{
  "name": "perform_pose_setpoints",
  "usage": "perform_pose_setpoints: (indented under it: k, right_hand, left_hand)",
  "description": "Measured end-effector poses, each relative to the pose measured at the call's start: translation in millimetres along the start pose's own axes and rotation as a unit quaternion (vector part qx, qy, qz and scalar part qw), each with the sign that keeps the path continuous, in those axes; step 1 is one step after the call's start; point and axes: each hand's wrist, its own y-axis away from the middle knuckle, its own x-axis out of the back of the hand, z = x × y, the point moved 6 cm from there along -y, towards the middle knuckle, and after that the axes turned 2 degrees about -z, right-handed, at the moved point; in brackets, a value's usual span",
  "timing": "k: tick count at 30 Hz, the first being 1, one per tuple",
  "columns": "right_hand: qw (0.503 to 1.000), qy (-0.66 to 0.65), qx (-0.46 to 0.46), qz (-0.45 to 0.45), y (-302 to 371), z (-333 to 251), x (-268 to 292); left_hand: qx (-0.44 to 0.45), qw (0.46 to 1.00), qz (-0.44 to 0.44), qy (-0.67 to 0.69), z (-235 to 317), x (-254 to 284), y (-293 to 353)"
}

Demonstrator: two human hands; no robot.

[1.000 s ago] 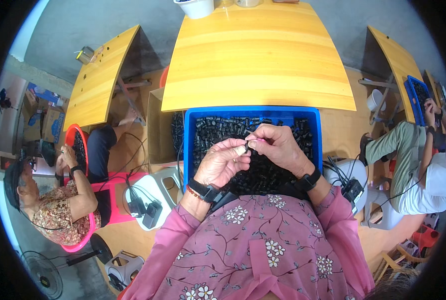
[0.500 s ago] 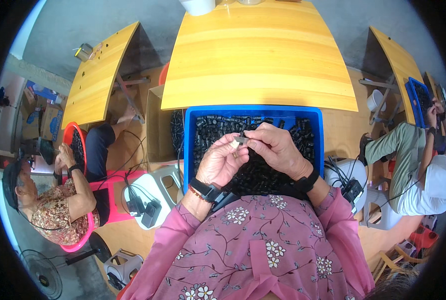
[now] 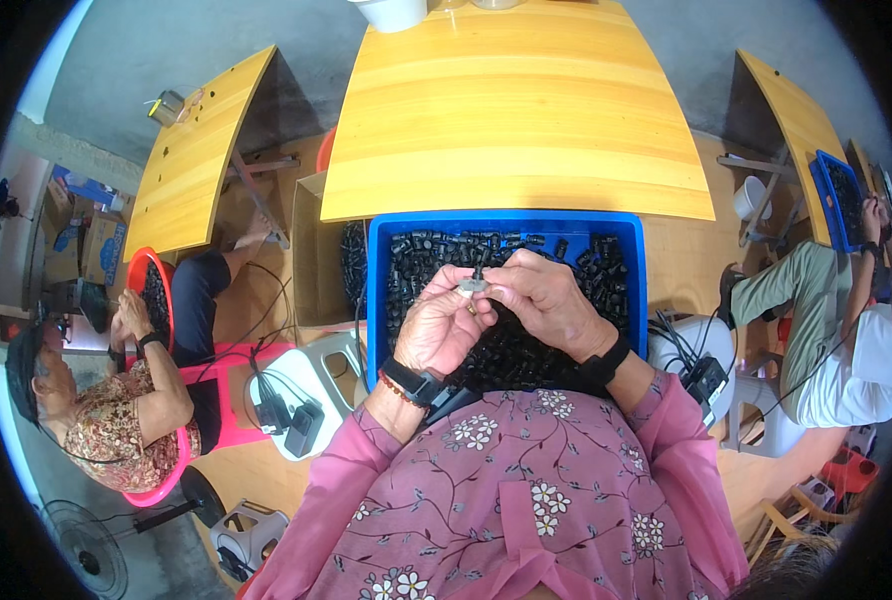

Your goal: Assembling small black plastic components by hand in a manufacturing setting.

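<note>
Above the bin, my two hands meet at the fingertips. My left hand (image 3: 438,325) is closed in a pinch on a small pale grey piece (image 3: 473,286), its exact kind too small to make out. A dark bit sticks up just past the fingertips, and a small brass-coloured spot shows below them. My right hand (image 3: 548,302) pinches at the same piece from the other side, fingers curled. Underneath lie many short black plastic cylindrical parts (image 3: 426,262), filling a blue plastic bin (image 3: 639,300) close to my lap.
A yellow wooden table (image 3: 516,110) stands beyond the bin, with a white tub (image 3: 391,12) at its far edge. White stools (image 3: 311,380) with cables flank me. Co-workers sit left, by a red basin (image 3: 138,268), and right, by a blue tray (image 3: 824,190).
My fingers have shifted slightly around the small grey piece, which now sits tilted differently. A dark bit now shows upright above the fingertips.
</note>
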Motion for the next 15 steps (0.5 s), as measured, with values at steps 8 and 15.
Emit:
perform_pose_setpoints:
  k: [8, 15]
  right_hand:
    - [0.999, -0.012, -0.027, 0.013, -1.4, 9.4, 2.2]
    - [1.000, -0.019, 0.005, 0.011, 1.2, 2.0, -4.6]
  left_hand:
    - [-0.006, 0.999, -0.019, 0.035, -2.2, -0.1, -1.4]
    - [-0.023, 0.999, 0.027, 0.016, 1.0, 1.5, -1.7]
